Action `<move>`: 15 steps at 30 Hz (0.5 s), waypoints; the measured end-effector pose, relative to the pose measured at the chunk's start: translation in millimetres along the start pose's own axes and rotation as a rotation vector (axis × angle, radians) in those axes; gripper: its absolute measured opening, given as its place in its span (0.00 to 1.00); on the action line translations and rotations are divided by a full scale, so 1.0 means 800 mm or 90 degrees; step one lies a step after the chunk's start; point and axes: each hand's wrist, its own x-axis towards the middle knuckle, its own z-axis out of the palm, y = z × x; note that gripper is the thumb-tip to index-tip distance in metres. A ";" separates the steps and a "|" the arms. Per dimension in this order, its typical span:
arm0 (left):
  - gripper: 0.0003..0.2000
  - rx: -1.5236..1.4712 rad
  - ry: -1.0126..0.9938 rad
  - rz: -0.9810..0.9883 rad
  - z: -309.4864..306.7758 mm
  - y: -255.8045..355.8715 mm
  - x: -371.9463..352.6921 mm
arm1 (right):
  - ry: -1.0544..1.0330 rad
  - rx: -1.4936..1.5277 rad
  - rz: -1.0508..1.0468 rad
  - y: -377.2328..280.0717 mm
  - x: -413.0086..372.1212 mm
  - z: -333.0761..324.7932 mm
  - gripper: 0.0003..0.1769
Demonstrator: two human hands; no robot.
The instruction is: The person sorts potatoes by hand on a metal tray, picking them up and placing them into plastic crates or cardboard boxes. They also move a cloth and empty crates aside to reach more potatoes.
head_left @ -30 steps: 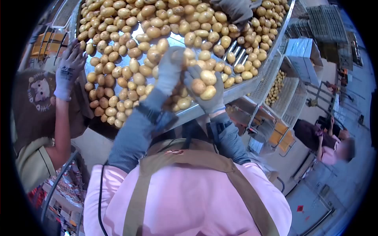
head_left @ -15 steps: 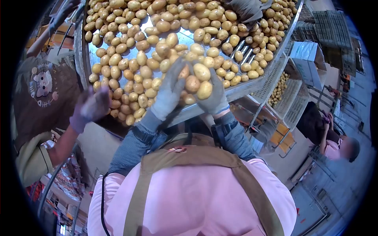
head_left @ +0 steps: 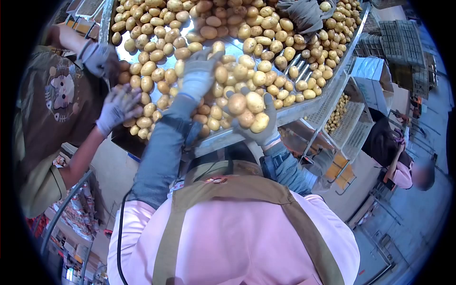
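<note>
Round yellow-brown potatoes (head_left: 147,69) lie loose across a metal sorting table (head_left: 216,142). My left hand (head_left: 197,78), in a grey-white glove, reaches over them with its fingers stretched out, touching the pile. Its fingertips are slightly blurred, and I see nothing gripped there. In my gloved right hand (head_left: 268,128), turned palm up near the table's front edge, rest several held potatoes (head_left: 255,102), with the fingers curled around their side.
At the left, a co-worker's gloved hands (head_left: 118,108) work among the potatoes. A grey gloved hand (head_left: 306,16) reaches in at the far side. Metal rollers (head_left: 298,64) show through at the right. Beyond the table's right edge stand plastic crates (head_left: 351,126) and a box (head_left: 368,78).
My left hand has left the held potatoes and moved up and left into the pile. My right hand keeps its potatoes, slightly lower and further right. The co-worker's second hand has come down to the table.
</note>
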 end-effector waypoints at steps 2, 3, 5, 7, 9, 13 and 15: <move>0.19 -0.021 0.011 -0.054 -0.011 0.006 0.014 | 0.028 0.232 0.089 -0.003 0.007 0.002 0.38; 0.18 -0.089 0.004 -0.113 -0.018 0.008 0.013 | 0.034 0.180 0.056 -0.006 0.006 0.005 0.37; 0.16 -0.322 0.159 -0.244 -0.007 0.015 -0.015 | 0.039 -0.081 -0.085 -0.021 -0.001 0.025 0.35; 0.13 -0.732 0.100 -0.413 -0.019 0.031 -0.039 | 0.062 -0.302 -0.198 -0.029 0.001 0.034 0.35; 0.13 -0.730 0.117 -0.374 -0.044 0.049 -0.063 | 0.106 -0.321 -0.199 -0.026 0.008 0.033 0.38; 0.20 -0.988 0.138 -0.435 -0.088 0.111 -0.078 | 0.128 -0.364 -0.198 -0.019 0.021 0.028 0.44; 0.23 -0.801 0.059 -0.295 -0.067 0.117 -0.087 | 0.133 -0.389 -0.198 -0.014 0.021 0.024 0.48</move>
